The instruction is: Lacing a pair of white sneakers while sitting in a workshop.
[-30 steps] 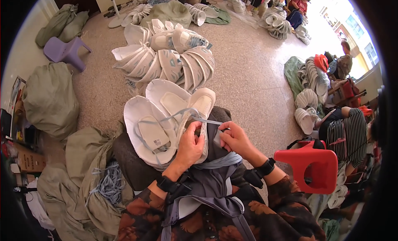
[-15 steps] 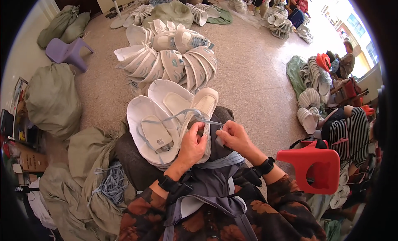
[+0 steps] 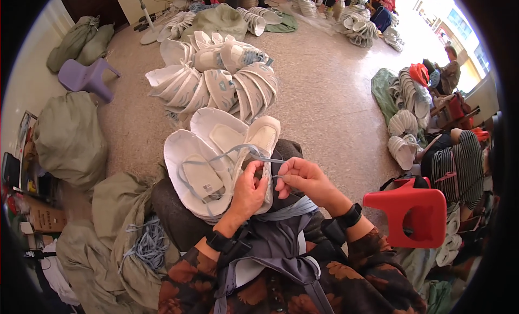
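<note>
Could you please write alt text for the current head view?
A person's left hand holds a pale shoe upper while the right hand pinches a blue-grey lace running from it. Ahead lies a pile of similar uppers; a red plastic stool is at right.

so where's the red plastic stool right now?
Head view, right side: the red plastic stool is to the right of the person's right hand, just left of a co-worker in a striped top.
</note>
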Demonstrator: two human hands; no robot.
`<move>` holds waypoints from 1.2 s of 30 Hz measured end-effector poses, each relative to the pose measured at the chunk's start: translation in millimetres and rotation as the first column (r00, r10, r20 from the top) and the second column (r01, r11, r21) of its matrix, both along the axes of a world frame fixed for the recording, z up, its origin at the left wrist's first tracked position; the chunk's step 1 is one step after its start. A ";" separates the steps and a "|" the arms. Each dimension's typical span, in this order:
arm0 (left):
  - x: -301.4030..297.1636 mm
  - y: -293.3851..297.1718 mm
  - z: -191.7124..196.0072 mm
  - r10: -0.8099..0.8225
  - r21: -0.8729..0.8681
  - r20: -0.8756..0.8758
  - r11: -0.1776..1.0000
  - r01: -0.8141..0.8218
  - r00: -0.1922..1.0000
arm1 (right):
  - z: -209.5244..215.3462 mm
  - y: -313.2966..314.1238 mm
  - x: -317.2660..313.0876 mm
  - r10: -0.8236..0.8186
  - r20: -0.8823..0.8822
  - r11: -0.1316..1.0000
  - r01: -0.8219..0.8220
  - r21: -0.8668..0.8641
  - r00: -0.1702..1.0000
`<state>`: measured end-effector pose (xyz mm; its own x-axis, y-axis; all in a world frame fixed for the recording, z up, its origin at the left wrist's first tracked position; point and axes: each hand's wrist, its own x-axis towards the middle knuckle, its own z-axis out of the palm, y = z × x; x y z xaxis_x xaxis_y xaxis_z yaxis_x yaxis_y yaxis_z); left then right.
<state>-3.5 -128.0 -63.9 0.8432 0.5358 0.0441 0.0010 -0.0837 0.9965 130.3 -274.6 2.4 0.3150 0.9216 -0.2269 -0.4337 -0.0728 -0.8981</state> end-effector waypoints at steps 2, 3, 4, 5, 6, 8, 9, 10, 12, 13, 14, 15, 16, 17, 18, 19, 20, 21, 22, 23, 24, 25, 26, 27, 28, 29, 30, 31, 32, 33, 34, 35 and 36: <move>-0.5 -0.3 -1.2 0.000 -0.016 0.006 1.000 0.000 1.000 | 12.8 3.5 -0.5 -0.003 -0.043 1.000 0.004 0.013 0.999; -1.1 0.2 -2.0 0.003 -0.036 0.014 0.999 -0.002 1.000 | 15.8 4.6 -1.0 -0.005 -0.083 1.000 0.006 0.021 0.997; -1.2 0.5 -2.8 -0.003 -0.033 0.014 0.999 0.004 1.000 | 7.6 4.1 -0.1 -0.010 -0.082 1.000 0.012 0.024 0.997; -1.0 1.0 -3.1 -0.007 -0.007 -0.005 1.000 0.007 1.000 | -8.4 3.8 2.6 -0.025 0.012 0.995 0.026 -0.100 1.000; -1.0 1.7 -3.4 -0.010 0.019 -0.024 1.000 0.011 1.000 | -19.9 3.0 4.5 -0.028 0.106 0.974 0.051 -0.222 0.994; -1.9 2.8 2.7 -0.050 -0.010 -0.059 0.999 0.049 0.997 | -29.0 1.0 4.4 -0.006 0.107 0.972 0.031 -0.234 0.994; -1.3 2.8 5.0 -0.086 -0.038 -0.092 0.996 0.082 0.992 | -31.0 0.1 3.7 0.020 0.110 0.970 0.008 -0.244 0.994; -1.5 3.4 5.5 -0.090 -0.038 -0.095 0.995 0.087 0.991 | -31.1 1.8 1.8 0.015 0.107 0.970 0.012 -0.244 0.994; -2.0 3.8 6.0 -0.089 -0.018 -0.095 0.996 0.087 0.992 | -30.0 7.4 -0.8 0.010 0.258 0.950 0.071 -0.305 0.966; -2.2 4.0 5.8 -0.091 -0.016 -0.096 0.996 0.090 0.991 | -29.1 10.7 -1.7 0.006 0.257 0.950 0.074 -0.302 0.966; -2.2 4.1 4.7 -0.082 -0.031 -0.083 0.996 0.080 0.993 | -28.3 13.7 -2.5 0.062 0.425 0.940 0.090 -0.329 0.903; -2.4 4.4 4.2 -0.072 -0.046 -0.070 0.997 0.069 0.995 | -27.8 15.0 -3.3 0.120 0.576 0.930 0.112 -0.351 0.809; -1.8 3.9 4.1 -0.077 -0.046 -0.070 0.996 0.073 0.995 | -32.3 13.8 -2.7 0.116 0.576 0.929 0.116 -0.351 0.809; -1.3 3.6 4.1 -0.083 -0.042 -0.070 0.996 0.080 0.994 | -40.7 12.6 -1.8 0.068 0.643 0.955 0.136 -0.263 0.763; -0.7 3.4 4.1 -0.089 -0.038 -0.070 0.996 0.086 0.994 | -45.1 11.5 -1.2 0.015 0.702 0.974 0.150 -0.172 0.712; -1.3 3.6 4.1 -0.090 -0.038 -0.072 0.995 0.087 0.993 | -41.5 12.2 -3.0 0.015 0.701 0.973 0.150 -0.173 0.713; -1.6 3.9 4.5 -0.092 -0.034 -0.085 0.995 0.089 0.992 | -35.7 13.5 -5.2 -0.059 0.594 0.967 0.194 -0.166 0.802; -2.0 4.0 4.4 -0.093 -0.030 -0.097 0.995 0.091 0.991 | -30.7 15.5 -7.5 -0.135 0.474 0.957 0.239 -0.165 0.870; -1.8 3.9 3.6 -0.095 -0.029 -0.098 0.995 0.093 0.991 | -27.2 18.3 -9.3 -0.137 0.474 0.957 0.241 -0.164 0.870; -1.5 3.7 2.2 -0.090 -0.040 -0.089 0.995 0.086 0.992 | -24.4 21.6 -11.2 -0.195 0.419 0.955 0.269 -0.125 0.887; -1.3 3.5 1.2 -0.084 -0.051 -0.081 0.996 0.080 0.993 | -23.2 24.0 -12.6 -0.250 0.360 0.950 0.300 -0.088 0.899; -0.6 3.1 1.6 -0.089 -0.049 -0.082 0.995 0.085 0.993 | -27.9 25.5 -12.8 -0.255 0.359 0.949 0.305 -0.087 0.898; 0.2 2.8 2.2 -0.092 -0.053 -0.079 0.995 0.088 0.993 | -36.7 27.2 -12.1 -0.241 0.444 0.952 0.300 -0.066 0.863; 1.1 2.3 2.6 -0.096 -0.056 -0.075 0.994 0.092 0.993 | -41.4 27.6 -11.5 -0.227 0.525 0.955 0.294 -0.046 0.820; 0.8 2.2 0.8 -0.094 -0.053 -0.078 0.995 0.090 0.993 | -39.9 29.0 -11.6 -0.227 0.523 0.955 0.292 -0.044 0.822; 1.0 1.2 -2.9 -0.058 -0.047 -0.036 0.997 0.056 0.998 | -36.8 30.4 -11.0 -0.210 0.560 0.949 0.306 -0.082 0.801; 0.6 1.2 -5.5 -0.022 -0.042 0.007 0.999 0.022 1.000 | -35.2 31.6 -11.0 -0.190 0.596 0.940 0.320 -0.119 0.780; 1.1 1.1 -6.2 -0.024 -0.041 0.007 0.999 0.024 1.000 | -36.1 30.8 -10.2 -0.193 0.596 0.939 0.322 -0.118 0.780; 1.4 1.1 -7.0 -0.022 -0.038 0.012 0.999 0.023 1.000 | -38.2 30.1 -9.2 -0.186 0.663 0.944 0.318 -0.082 0.725; 1.4 1.3 -7.7 -0.020 -0.036 0.018 0.999 0.021 1.000 | -40.3 30.1 -8.5 -0.181 0.726 0.949 0.311 -0.048 0.663; 2.0 0.6 -6.3 -0.023 -0.037 0.018 0.999 0.024 1.000 | -42.8 30.1 -8.0 -0.182 0.726 0.948 0.313 -0.048 0.663; 2.2 0.1 -4.6 -0.027 -0.042 0.008 0.999 0.027 1.000 | -45.3 30.7 -7.8 -0.232 0.680 0.944 0.328 -0.014 0.695; 2.8 -0.6 -3.5 -0.030 -0.047 -0.002 0.998 0.030 1.000 | -46.6 30.5 -7.6 -0.279 0.631 0.938 0.345 0.019 0.724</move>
